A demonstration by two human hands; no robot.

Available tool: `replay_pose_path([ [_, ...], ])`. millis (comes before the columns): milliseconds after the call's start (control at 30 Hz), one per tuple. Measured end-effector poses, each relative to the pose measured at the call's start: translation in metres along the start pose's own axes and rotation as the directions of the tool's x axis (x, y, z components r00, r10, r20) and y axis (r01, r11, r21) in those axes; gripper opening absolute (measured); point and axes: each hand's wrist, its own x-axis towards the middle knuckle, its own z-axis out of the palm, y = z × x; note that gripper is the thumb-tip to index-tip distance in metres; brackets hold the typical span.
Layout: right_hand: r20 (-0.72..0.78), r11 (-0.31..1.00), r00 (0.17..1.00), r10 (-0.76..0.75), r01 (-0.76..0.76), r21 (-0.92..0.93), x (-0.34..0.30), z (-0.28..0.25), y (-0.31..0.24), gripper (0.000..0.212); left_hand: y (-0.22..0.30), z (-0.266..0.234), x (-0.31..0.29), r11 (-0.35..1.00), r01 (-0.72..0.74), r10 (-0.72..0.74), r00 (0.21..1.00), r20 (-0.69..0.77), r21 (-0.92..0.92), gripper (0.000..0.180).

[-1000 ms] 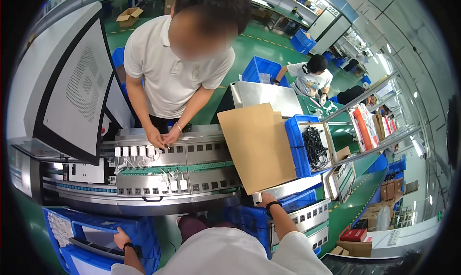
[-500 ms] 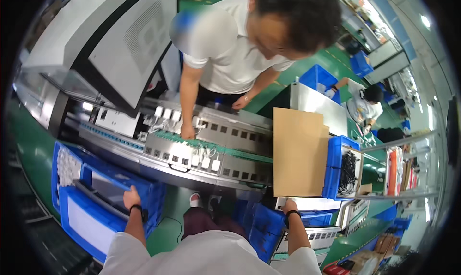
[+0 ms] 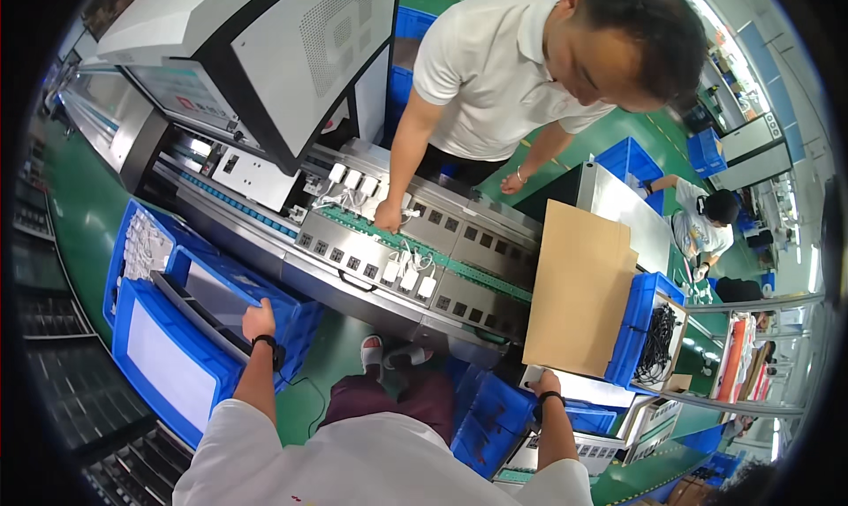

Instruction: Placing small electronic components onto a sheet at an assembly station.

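Green floor (image 3: 331, 328) underfoot, stretching away to workbenches at the far right. Metal line (image 3: 389, 310) across the middle, slanting from far left to near right, with one green strip (image 3: 477, 274) along its length. One white machine cover (image 3: 327, 56), black-edged, looming at far left.

On to the count! Three white adapters (image 3: 409, 279) bunched near of the strip, cords tangled; on the far side three more in clear view. Two co-workers plain to see: one person (image 3: 481, 73) at the line's far side, with a hand (image 3: 388, 215) down by the strip, and another person (image 3: 702, 232) well apart at far right. One brown cardboard sheet (image 3: 579, 294), one heap of black cables (image 3: 655, 343) to its right, two shoes (image 3: 371, 351) on the floor.

Over to the left, three crate openings, and among them the middle blue crate (image 3: 287, 325): shiny plastic, grey panel inside, one dark bar alongside. Has the left hand (image 3: 259, 319) at its right end, fingers half curled by the rim; cannot tell how firmly. Across to the right, has the right hand (image 3: 543, 383) mostly closed at the left end of a white panel (image 3: 592, 386), flat and pale, at the near edge of the cardboard; cannot tell whether gripped or merely touched. Wears one dark band on each wrist.
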Motion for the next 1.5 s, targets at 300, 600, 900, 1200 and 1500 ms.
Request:
replay_pose_path([
  [300,0.001,0.999,1.000,-0.027,0.027,-0.017,0.009,0.006,0.006,0.056,0.002,-0.008,-0.004,1.000,0.015,-0.015,0.999,0.039,-0.011,0.060],
  [600,-0.037,0.999,0.999,0.015,-0.017,-0.052,0.020,0.019,0.017,0.062,-0.001,0.000,0.002,0.998,-0.060,0.061,0.997,0.049,-0.015,0.063],
  [900,0.024,0.998,0.998,0.054,-0.053,-0.034,0.009,-0.001,-0.002,0.063,-0.013,0.013,0.004,0.994,-0.105,0.104,0.994,-0.036,-0.018,0.065],
  [1200,0.066,0.996,0.996,0.052,-0.046,-0.082,0.014,0.007,-0.008,0.060,-0.024,0.014,0.010,0.993,-0.104,0.101,0.994,-0.050,-0.061,0.062],
  [1500,0.169,0.985,0.983,0.077,-0.049,-0.168,0.020,0.000,-0.021,0.045,-0.016,-0.001,0.002,0.995,-0.080,0.079,0.997,-0.021,-0.064,0.061],
])
